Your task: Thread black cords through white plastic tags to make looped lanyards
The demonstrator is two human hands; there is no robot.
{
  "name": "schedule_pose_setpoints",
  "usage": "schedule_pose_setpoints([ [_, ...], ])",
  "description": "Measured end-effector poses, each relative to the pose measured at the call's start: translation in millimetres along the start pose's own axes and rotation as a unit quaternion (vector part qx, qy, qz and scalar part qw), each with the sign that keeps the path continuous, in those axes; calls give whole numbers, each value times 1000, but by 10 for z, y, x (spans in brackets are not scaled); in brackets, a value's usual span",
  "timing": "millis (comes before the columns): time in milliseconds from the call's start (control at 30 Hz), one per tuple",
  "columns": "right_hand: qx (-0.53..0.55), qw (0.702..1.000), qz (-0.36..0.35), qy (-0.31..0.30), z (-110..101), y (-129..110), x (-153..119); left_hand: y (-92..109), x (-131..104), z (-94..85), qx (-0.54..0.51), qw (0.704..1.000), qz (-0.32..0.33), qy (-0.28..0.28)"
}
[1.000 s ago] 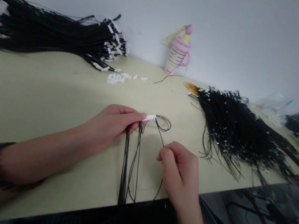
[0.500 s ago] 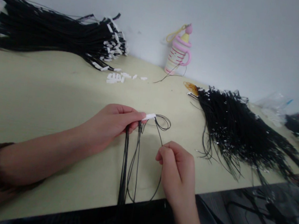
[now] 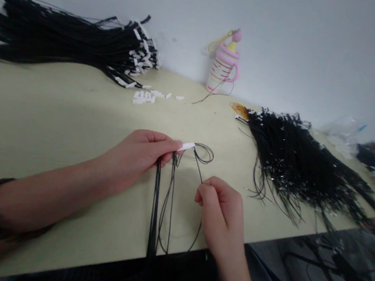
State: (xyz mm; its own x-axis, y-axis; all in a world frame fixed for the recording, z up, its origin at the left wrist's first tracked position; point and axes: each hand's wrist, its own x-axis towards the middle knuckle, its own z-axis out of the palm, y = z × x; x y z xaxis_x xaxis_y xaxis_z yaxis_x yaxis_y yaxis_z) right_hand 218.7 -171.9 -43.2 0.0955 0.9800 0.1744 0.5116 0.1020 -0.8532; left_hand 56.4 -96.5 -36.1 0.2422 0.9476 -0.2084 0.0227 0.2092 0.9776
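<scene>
My left hand (image 3: 151, 152) pinches a small white tag (image 3: 187, 145) between thumb and fingers. Thin black cords (image 3: 155, 208) hang from this hand over the table's front edge. Several loops of cord (image 3: 207, 154) stick out past the tag's right end. Lower and to the right, my right hand (image 3: 222, 205) is closed, with a single black cord (image 3: 199, 166) pinched between thumb and forefinger. That cord runs up to the tag and its slack curves down below my right hand.
Black cords with white tags (image 3: 71, 41) are heaped at the back left, near loose white pieces (image 3: 143, 95). A pink-and-white cup ornament (image 3: 221, 68) stands by the wall. More black cords (image 3: 295, 155) spread on the right, beside a clear plastic bag (image 3: 344, 133).
Almost nothing differs. Both hands keep their grips, and the whole view has shifted only very slightly.
</scene>
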Motion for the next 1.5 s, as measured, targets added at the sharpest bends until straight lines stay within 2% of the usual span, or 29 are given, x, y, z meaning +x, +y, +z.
schedule_pose_setpoints([
  [567, 9, 1000, 1, -13, 3, -5, -1, 21, -23, 10, 13, 1000, 2, 3],
  [733, -74, 994, -80, 31, 22, 4, 3, 9, -6, 5, 22, 1000, 9, -4],
  [867, -131, 976, -155, 74, 63, 11, 21, 25, -35, 23, 102, 994, 25, -4],
  [1000, -106, 965, -209, 118, 81, 27, 32, 46, -92, 44, 153, 984, 11, -87],
  [1100, -71, 962, -244, 97, 67, 34, 37, 50, -109, 45, 140, 982, 8, -128],
  [1233, -41, 967, -246, 59, 50, 23, 46, 58, -108, 46, 121, 985, -2, -126],
  [1500, -15, 973, -223, 53, 45, 15, 43, 68, -114, 49, 117, 986, -19, -117],
])
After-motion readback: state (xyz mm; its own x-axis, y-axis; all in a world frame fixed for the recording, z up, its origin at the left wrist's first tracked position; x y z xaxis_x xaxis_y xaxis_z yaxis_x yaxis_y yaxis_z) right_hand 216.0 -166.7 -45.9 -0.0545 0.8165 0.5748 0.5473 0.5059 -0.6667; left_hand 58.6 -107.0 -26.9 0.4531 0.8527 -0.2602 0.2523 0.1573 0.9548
